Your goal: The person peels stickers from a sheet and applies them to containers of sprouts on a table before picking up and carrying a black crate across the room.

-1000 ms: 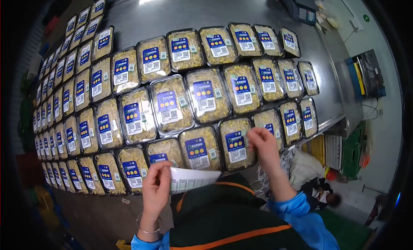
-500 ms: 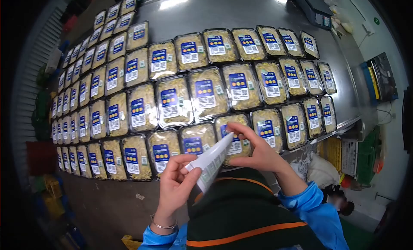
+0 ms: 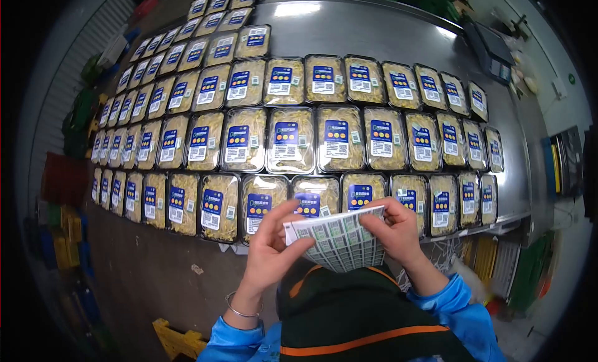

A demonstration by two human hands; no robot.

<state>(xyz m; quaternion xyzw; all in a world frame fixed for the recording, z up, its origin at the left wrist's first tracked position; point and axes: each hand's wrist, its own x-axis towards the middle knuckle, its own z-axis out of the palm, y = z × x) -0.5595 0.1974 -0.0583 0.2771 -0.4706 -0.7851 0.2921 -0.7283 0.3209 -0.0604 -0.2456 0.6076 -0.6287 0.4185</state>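
Observation:
A sheet of small green-and-white stickers point(image 3: 339, 240) is spread flat between both hands, just in front of my chest. My left hand point(image 3: 271, 250) pinches its left edge with thumb and fingers. My right hand point(image 3: 395, 228) grips its right edge, thumb on top. Directly beyond the sheet lies the nearest row of clear plastic trays of bean sprouts point(image 3: 317, 194), each with a blue label. Many more such trays point(image 3: 289, 141) cover the steel table point(image 3: 386, 35) in several rows.
A weighing scale point(image 3: 492, 47) stands at the table's far right corner. Coloured crates point(image 3: 62, 181) are stacked along the left. A yellow pallet corner point(image 3: 174, 337) lies on the floor by my left arm. Green crates point(image 3: 529, 268) sit under the table's right end.
The sticker sheet was curled in my left hand; now both hands hold it spread flat. My right hand came down from the trays to the sheet. The view has swung left.

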